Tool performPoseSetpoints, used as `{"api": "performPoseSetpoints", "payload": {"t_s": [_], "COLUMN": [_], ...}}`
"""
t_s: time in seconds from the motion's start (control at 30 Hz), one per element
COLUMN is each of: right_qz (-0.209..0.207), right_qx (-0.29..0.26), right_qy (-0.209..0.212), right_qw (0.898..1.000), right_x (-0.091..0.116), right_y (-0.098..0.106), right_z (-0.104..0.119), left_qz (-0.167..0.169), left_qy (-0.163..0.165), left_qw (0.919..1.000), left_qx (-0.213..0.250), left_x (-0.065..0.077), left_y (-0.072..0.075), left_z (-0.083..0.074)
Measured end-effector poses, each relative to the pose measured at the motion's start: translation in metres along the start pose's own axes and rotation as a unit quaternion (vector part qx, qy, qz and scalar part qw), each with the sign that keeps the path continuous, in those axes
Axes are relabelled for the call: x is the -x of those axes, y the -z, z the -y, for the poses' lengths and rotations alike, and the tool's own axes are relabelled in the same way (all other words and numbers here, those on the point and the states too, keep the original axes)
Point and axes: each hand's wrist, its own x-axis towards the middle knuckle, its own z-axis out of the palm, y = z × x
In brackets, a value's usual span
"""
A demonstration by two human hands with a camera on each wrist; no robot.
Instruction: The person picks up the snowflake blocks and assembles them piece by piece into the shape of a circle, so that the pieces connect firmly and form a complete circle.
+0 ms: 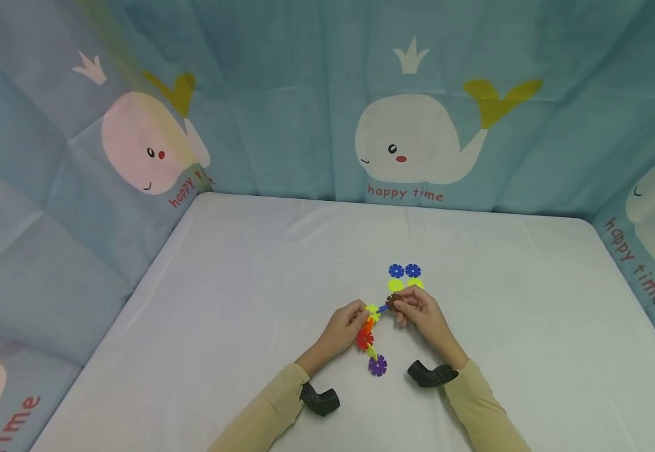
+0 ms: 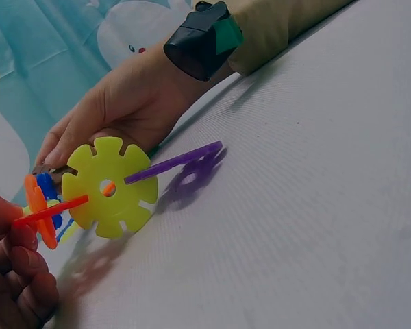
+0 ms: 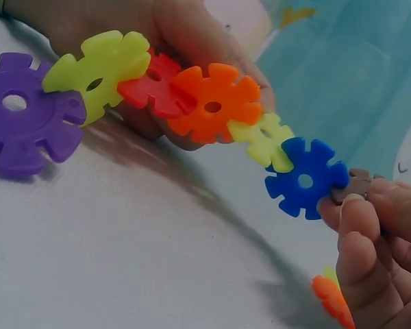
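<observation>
A chain of notched plastic discs joins both hands. In the right wrist view it runs from a purple disc (image 3: 20, 130) through a yellow disc (image 3: 103, 72), a red disc (image 3: 140, 96), an orange disc (image 3: 226, 92), a second yellow disc (image 3: 257, 144) and a blue disc (image 3: 294, 195) to a brown disc (image 3: 356, 185). My right hand (image 1: 426, 315) pinches the brown disc, which meets the blue one at its edge. My left hand (image 1: 340, 328) holds the chain near the second yellow disc, its thumb on top. The purple end hangs toward me, close above the table.
Beyond my right hand, two loose blue discs (image 1: 404, 270) lie side by side, with yellow discs (image 1: 396, 285) nearer me. A loose orange disc (image 3: 331, 298) shows below my right hand. A white cloth covers the table (image 1: 237, 276); a whale-print curtain (image 1: 282, 125) surrounds it.
</observation>
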Motion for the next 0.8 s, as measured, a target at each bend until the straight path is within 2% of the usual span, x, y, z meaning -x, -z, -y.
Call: {"api": "performPoseSetpoints", "payload": {"t_s": [0.2,0.4,0.47,0.57,0.63,0.8], "right_qz": [-0.019,-0.075,-0.103,-0.133,-0.124,-0.045], "right_qx": [-0.004,0.045,0.057,0.042,0.02,-0.026], "right_qy": [0.014,0.031,0.035,0.04,0.039,0.03], "right_qw": [1.0,0.996,0.992,0.989,0.991,0.998], "right_x": [-0.001,0.001,0.001,0.0,0.0,0.0], "right_y": [-0.005,-0.016,-0.015,-0.01,-0.006,-0.005], "right_z": [0.005,0.02,0.018,0.011,0.007,0.002], "left_qz": [-0.003,0.004,0.004,0.003,0.001,0.001], "left_qy": [-0.002,0.003,0.0,-0.006,-0.005,-0.013], "left_qw": [1.0,0.9999,0.9999,0.9999,0.9999,0.9999], "left_qx": [0.005,0.013,0.014,0.014,0.012,0.005], "left_x": [0.0,0.0,0.0,0.0,0.0,0.0], "left_y": [0.001,-0.001,-0.002,-0.001,0.0,0.001], "left_z": [-0.001,-0.001,-0.002,-0.003,-0.003,0.0]}}
